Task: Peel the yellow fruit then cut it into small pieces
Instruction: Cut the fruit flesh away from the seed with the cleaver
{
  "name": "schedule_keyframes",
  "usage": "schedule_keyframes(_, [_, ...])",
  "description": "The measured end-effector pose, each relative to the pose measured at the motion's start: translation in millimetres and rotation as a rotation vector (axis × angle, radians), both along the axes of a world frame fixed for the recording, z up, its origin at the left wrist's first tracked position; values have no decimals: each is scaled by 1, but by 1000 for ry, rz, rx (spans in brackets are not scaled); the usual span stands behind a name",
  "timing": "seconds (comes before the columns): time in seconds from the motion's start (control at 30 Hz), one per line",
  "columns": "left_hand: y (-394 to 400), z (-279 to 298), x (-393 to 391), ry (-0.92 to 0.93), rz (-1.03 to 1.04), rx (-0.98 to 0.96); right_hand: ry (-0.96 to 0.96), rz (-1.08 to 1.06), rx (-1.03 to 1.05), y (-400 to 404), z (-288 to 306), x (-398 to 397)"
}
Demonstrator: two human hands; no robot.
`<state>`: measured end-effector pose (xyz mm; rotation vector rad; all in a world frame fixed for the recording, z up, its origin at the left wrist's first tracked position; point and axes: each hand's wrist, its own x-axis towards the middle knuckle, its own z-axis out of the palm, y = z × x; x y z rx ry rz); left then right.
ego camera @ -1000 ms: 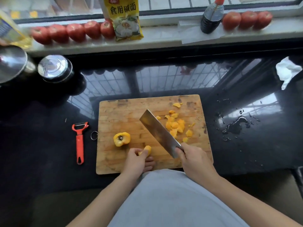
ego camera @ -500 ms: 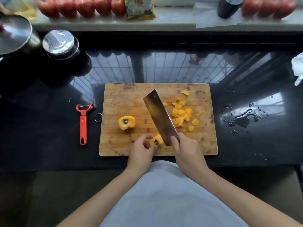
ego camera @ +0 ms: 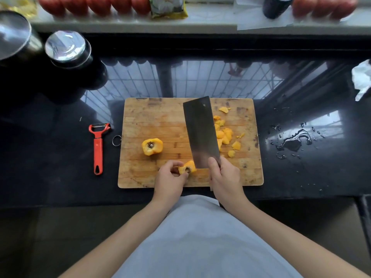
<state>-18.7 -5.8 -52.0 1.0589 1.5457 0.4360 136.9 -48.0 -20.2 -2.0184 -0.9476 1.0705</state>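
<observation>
Everything here is placed against the wooden cutting board [ego camera: 160, 121], which lies on a glossy black counter [ego camera: 50, 157]. Far to the board's upper left stand two steel-lidded pots [ego camera: 66, 47]. Just left of the board lies a red peeler [ego camera: 98, 146], handle toward the person, and a small metal ring [ego camera: 116, 140] hangs at the board's left edge. On the board's left half sits a peeled yellow fruit half [ego camera: 152, 146], its dark pit hollow facing up. At the board's near edge the left hand [ego camera: 170, 180] pinches a second yellow fruit piece [ego camera: 187, 167] with curled fingers, holding it against the wood. Directly right of that piece, the right hand [ego camera: 225, 177] is wrapped around the handle of a cleaver [ego camera: 200, 133], whose broad blade reaches toward the board's far edge, its heel touching the held piece. On the board's right half, partly behind the blade, lies a heap of small cut fruit pieces [ego camera: 226, 135]. Right of the board, water [ego camera: 293, 139] is pooled on the counter, and a crumpled white tissue [ego camera: 361, 79] lies at the far right.
</observation>
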Motion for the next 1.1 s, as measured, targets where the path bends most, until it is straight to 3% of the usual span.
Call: schedule_keyframes(1.1, [23,-3,9,9,133,-130,-208,201,28,13,-20,-7])
